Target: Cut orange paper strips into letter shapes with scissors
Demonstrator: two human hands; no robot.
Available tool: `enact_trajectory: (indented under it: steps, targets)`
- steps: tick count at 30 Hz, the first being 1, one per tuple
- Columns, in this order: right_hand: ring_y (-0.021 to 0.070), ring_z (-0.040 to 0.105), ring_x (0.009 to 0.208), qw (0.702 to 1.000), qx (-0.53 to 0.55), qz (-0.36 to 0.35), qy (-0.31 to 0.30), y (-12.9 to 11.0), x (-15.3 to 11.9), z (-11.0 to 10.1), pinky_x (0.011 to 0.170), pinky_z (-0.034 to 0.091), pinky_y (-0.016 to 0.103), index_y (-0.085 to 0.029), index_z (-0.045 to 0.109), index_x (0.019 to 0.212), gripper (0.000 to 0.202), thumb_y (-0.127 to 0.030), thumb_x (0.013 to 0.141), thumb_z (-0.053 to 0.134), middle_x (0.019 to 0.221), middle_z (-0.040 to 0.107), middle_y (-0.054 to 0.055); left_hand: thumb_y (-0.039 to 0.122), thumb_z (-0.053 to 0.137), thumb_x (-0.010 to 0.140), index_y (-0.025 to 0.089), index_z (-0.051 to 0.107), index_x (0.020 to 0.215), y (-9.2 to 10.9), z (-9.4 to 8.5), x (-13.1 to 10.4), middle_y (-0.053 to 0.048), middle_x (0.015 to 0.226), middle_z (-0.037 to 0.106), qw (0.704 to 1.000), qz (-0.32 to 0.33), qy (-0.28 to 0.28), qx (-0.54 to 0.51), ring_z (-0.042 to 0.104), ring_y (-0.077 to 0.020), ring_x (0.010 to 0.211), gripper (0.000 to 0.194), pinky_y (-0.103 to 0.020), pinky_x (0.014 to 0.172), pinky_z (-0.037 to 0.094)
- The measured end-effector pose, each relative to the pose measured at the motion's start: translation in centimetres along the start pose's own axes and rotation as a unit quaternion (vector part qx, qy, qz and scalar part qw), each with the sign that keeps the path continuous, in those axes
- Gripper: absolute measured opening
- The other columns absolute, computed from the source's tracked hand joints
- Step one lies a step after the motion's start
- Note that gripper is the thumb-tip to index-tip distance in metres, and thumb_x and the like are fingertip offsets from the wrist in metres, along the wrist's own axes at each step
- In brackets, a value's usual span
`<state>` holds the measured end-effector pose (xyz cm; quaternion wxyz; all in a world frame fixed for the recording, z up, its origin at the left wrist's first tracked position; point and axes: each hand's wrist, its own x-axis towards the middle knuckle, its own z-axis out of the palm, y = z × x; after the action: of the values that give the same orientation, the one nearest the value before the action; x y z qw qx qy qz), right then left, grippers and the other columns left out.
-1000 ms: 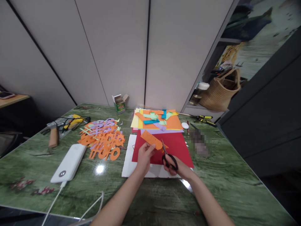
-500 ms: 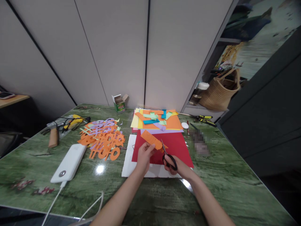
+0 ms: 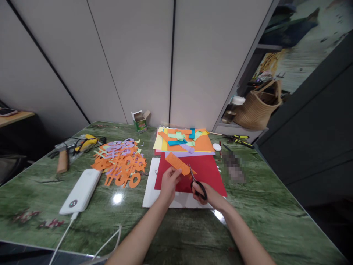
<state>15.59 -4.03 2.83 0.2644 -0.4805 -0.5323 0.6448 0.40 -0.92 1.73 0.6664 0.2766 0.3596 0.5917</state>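
Observation:
Between thumb and fingers, my left hand (image 3: 170, 181) pinches a strip of orange paper (image 3: 175, 162), held slanted above a red sheet (image 3: 205, 173). My right hand (image 3: 203, 193) is closed round the black handles of a pair of scissors (image 3: 192, 173). The blades point up and away, right at the strip's right end, where a narrow piece of orange sticks out beyond them. Under the red sheet lies a white board (image 3: 150, 187). To the left is a pile of orange, purple and green paper cut-outs (image 3: 121, 160), several of them ring-shaped.
Coloured sheets (image 3: 162, 143) with folded paper strips lie at the back. A white power bank (image 3: 81, 191) with a cable is on the left, near a yellow-handled tool (image 3: 86, 141). Pliers (image 3: 239, 141) and a white oval object (image 3: 216, 147) sit at right. A small green box (image 3: 140, 123) stands by the wall.
Almost nothing differs. The scissor handles in my right hand have shifted very slightly; my left hand and the orange strip stay in place.

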Motion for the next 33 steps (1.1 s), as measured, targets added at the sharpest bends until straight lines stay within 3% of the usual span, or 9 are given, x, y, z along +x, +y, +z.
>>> enact_trajectory:
  steps: [5, 11, 13, 15, 17, 21, 23, 27, 33]
  targets:
    - [0.0046, 0.032, 0.037, 1.000, -0.001, -0.009, -0.020, -0.2, -0.1, 0.0, 0.036, 0.021, 0.017, -0.015, 0.047, 0.068, 0.042, -0.055, 0.076, 0.040, 0.052, 0.048, -0.002, 0.026, 0.063, 0.064, 0.014, 0.051, 0.066, -0.2, -0.2, 0.1, -0.001, 0.075, 0.061, 1.000, 0.001, -0.002, -0.013, 0.058, -0.0131, 0.077, 0.017, -0.029, 0.074, 0.044]
    - [0.0055, 0.040, 0.037, 0.983, 0.003, -0.006, -0.181, -0.7, -1.5, -1.3, 0.036, 0.024, 0.018, -0.013, 0.052, 0.080, 0.049, -0.059, 0.073, 0.041, 0.065, 0.060, 0.005, 0.027, 0.059, 0.069, 0.014, 0.052, 0.075, -0.4, -0.6, 0.5, -0.005, 0.085, 0.062, 0.999, 0.000, 0.010, -0.039, 0.058, -0.0156, 0.083, 0.016, -0.033, 0.078, 0.045]
    - [0.0056, 0.039, 0.036, 0.982, 0.029, -0.031, -0.187, -0.9, -1.9, -2.0, 0.036, 0.023, 0.019, -0.012, 0.052, 0.080, 0.053, -0.063, 0.070, 0.041, 0.066, 0.060, 0.007, 0.027, 0.059, 0.069, 0.015, 0.052, 0.078, -0.3, -0.6, 0.4, -0.006, 0.086, 0.062, 0.999, -0.024, 0.008, -0.042, 0.059, -0.0163, 0.082, 0.017, -0.036, 0.079, 0.045]
    - [0.0049, 0.034, 0.035, 0.989, 0.050, -0.072, -0.121, -1.2, -1.9, -2.5, 0.036, 0.022, 0.020, -0.012, 0.052, 0.081, 0.054, -0.063, 0.070, 0.040, 0.065, 0.059, 0.006, 0.027, 0.059, 0.069, 0.015, 0.051, 0.081, -0.2, -0.4, 0.3, -0.006, 0.087, 0.062, 0.998, -0.054, -0.004, -0.040, 0.060, -0.0171, 0.081, 0.019, -0.037, 0.078, 0.045]
    - [0.0049, 0.033, 0.036, 0.993, 0.036, -0.114, 0.001, -1.6, -1.5, -2.6, 0.037, 0.024, 0.020, -0.013, 0.052, 0.080, 0.046, -0.058, 0.071, 0.046, 0.064, 0.058, 0.005, 0.026, 0.059, 0.069, 0.016, 0.051, 0.084, -0.2, -0.2, 0.0, -0.007, 0.088, 0.062, 0.996, -0.079, -0.024, -0.030, 0.060, -0.0176, 0.081, 0.020, -0.037, 0.078, 0.046]
    - [0.0101, 0.045, 0.051, 0.954, -0.025, -0.156, 0.253, -1.7, -0.2, -2.5, 0.046, 0.033, 0.021, -0.016, 0.052, 0.069, 0.029, -0.042, 0.063, 0.062, 0.063, 0.056, 0.002, 0.026, 0.058, 0.070, 0.015, 0.051, 0.087, -0.2, 0.1, -0.3, -0.009, 0.090, 0.062, 0.990, -0.117, -0.074, 0.004, 0.060, -0.0177, 0.079, 0.021, -0.035, 0.074, 0.047]
    - [0.0096, 0.043, 0.049, 0.952, -0.021, -0.133, 0.275, -1.3, 0.3, -2.4, 0.044, 0.032, 0.020, -0.016, 0.053, 0.071, 0.028, -0.040, 0.061, 0.063, 0.060, 0.053, 0.000, 0.026, 0.057, 0.071, 0.015, 0.050, 0.088, -0.2, 0.2, -0.4, -0.010, 0.089, 0.062, 0.987, -0.127, -0.092, 0.029, 0.061, -0.0174, 0.076, 0.022, -0.034, 0.070, 0.048]
    - [0.0070, 0.036, 0.043, 0.970, 0.004, -0.089, 0.227, -0.3, 0.9, -2.3, 0.039, 0.028, 0.019, -0.016, 0.053, 0.074, 0.029, -0.039, 0.060, 0.064, 0.054, 0.046, -0.004, 0.029, 0.057, 0.071, 0.014, 0.050, 0.090, -0.3, 0.3, -0.6, -0.011, 0.091, 0.061, 0.984, -0.126, -0.106, 0.060, 0.061, -0.0164, 0.073, 0.025, -0.031, 0.066, 0.048]
    - [0.0086, 0.041, 0.050, 0.965, -0.031, -0.114, 0.233, 0.3, 1.4, -1.8, 0.045, 0.032, 0.019, -0.016, 0.051, 0.071, 0.023, -0.032, 0.060, 0.065, 0.058, 0.048, -0.004, 0.029, 0.064, 0.065, 0.014, 0.052, 0.094, -0.4, 0.3, -0.7, -0.011, 0.094, 0.060, 0.979, -0.111, -0.137, 0.105, 0.059, -0.0185, 0.079, 0.035, -0.029, 0.066, 0.047]
